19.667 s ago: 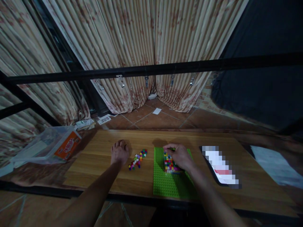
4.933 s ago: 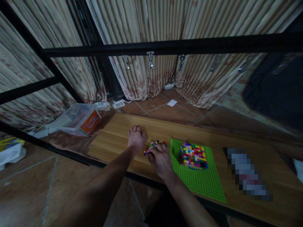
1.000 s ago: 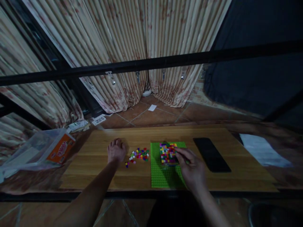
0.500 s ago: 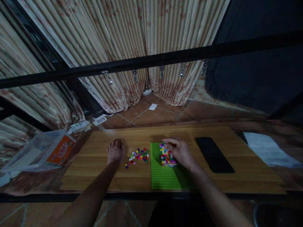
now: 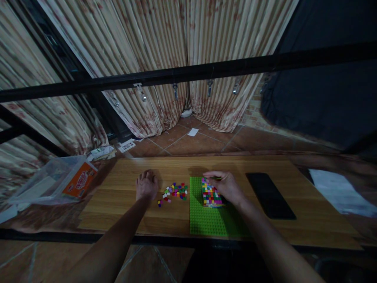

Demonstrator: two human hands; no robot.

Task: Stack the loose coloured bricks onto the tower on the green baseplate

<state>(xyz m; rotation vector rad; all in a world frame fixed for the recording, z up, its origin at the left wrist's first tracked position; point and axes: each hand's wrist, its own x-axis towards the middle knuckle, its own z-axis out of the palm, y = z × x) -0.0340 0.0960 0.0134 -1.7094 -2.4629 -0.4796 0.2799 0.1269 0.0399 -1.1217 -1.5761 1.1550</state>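
Observation:
My left hand rests palm down on the wooden table, its fingers lying loosely on the surface, left of a scatter of small coloured toy bricks. No brick shows in it. On the green baseplate stands a low block of multicoloured bricks. Over the block's far right side is my right hand, thumb and index finger brought together in a pinch at its top. Whatever lies between those fingertips is too small and dim to name. Part of the block and baseplate is hidden under this hand and forearm.
A black flat panel lies on the table to the right. Beyond the left edge stands a clear plastic box with an orange label. White paper lies past the right side. A dark bar crosses ahead.
The view has shifted slightly, moving the whole scene a little to the right. My right hand stays pinched at the brick block. My left hand's fingers look a bit flatter on the table.

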